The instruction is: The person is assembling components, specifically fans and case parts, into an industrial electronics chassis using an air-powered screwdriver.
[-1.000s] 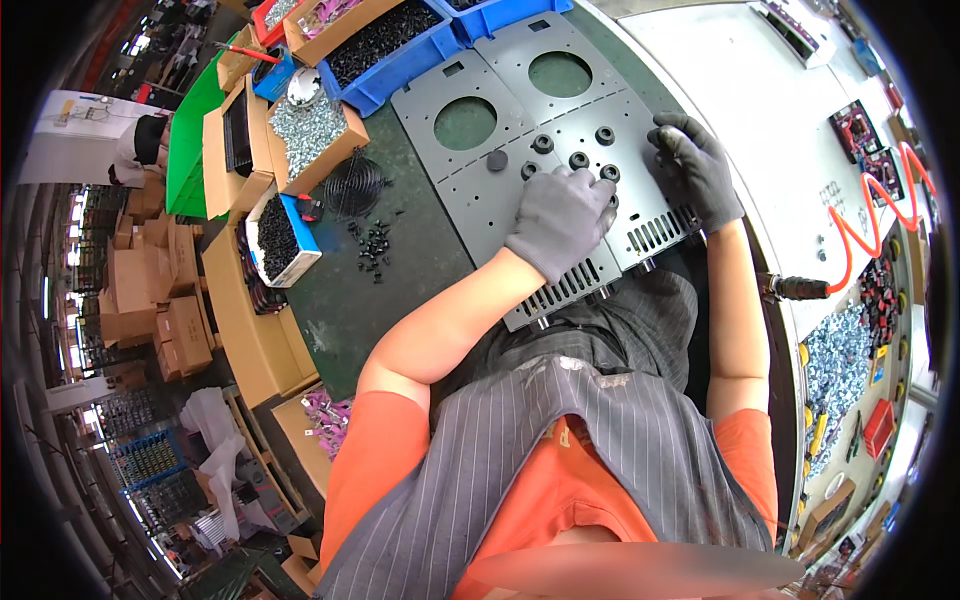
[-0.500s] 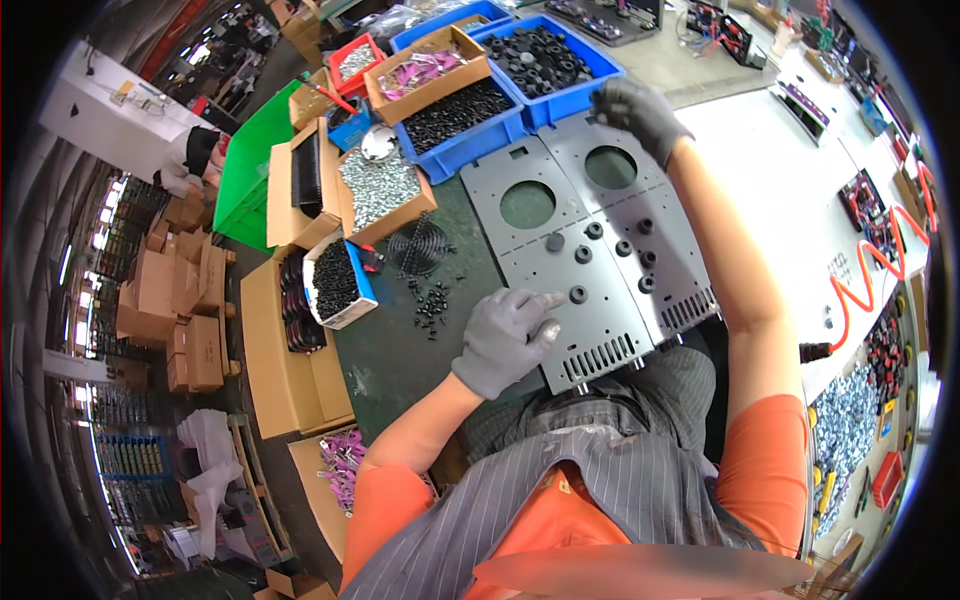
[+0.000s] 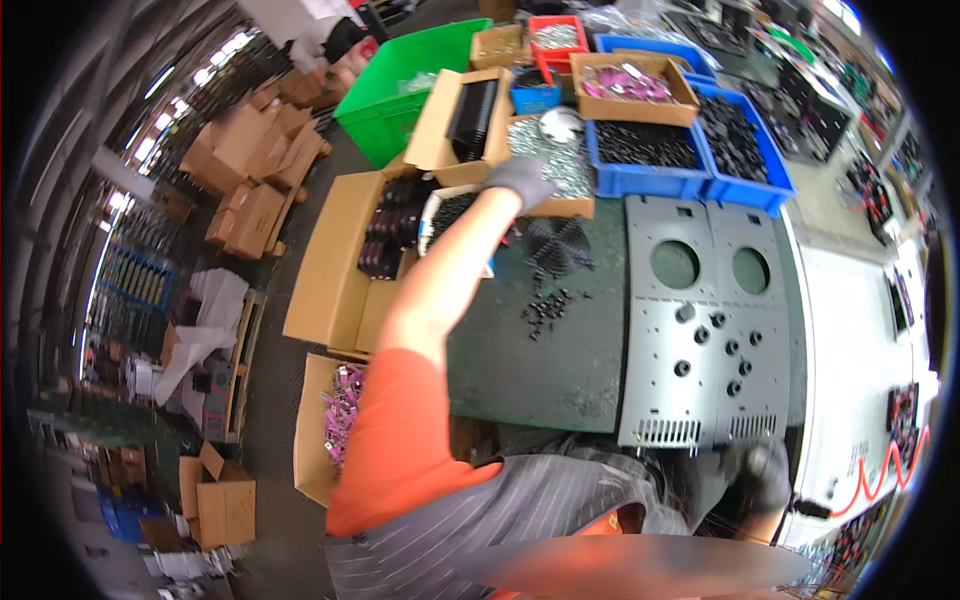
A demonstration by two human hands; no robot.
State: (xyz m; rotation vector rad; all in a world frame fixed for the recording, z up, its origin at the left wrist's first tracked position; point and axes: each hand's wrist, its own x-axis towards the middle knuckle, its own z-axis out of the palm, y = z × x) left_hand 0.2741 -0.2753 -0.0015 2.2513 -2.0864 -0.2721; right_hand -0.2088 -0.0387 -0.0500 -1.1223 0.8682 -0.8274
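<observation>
My left hand [image 3: 522, 181], in a grey glove, reaches over the near left edge of a cardboard box of small silver screws [image 3: 565, 168]. Its fingertips are at the screws, too blurred to show whether they grip any. Low at the right, my gloved right hand [image 3: 765, 478] is near the front edge of two grey metal panels, smeared by motion. The left panel [image 3: 655, 330] and right panel [image 3: 765, 300] lie side by side, each with a large round hole and a row of slots. Several black round rubber-looking pieces [image 3: 702, 336] stand on them.
A black wire fan guard [image 3: 558, 245] and loose black screws [image 3: 547, 312] lie on the dark green table [image 3: 520, 380]. Blue bins [image 3: 650, 180] of black parts stand behind the panels. A green crate [image 3: 385, 110] is at far left, an orange coiled hose [image 3: 885, 480] at right.
My left hand has moved from the left panel to the box of silver screws. My right hand has come back from the blue bin to the panels' near edge. The view has turned left.
</observation>
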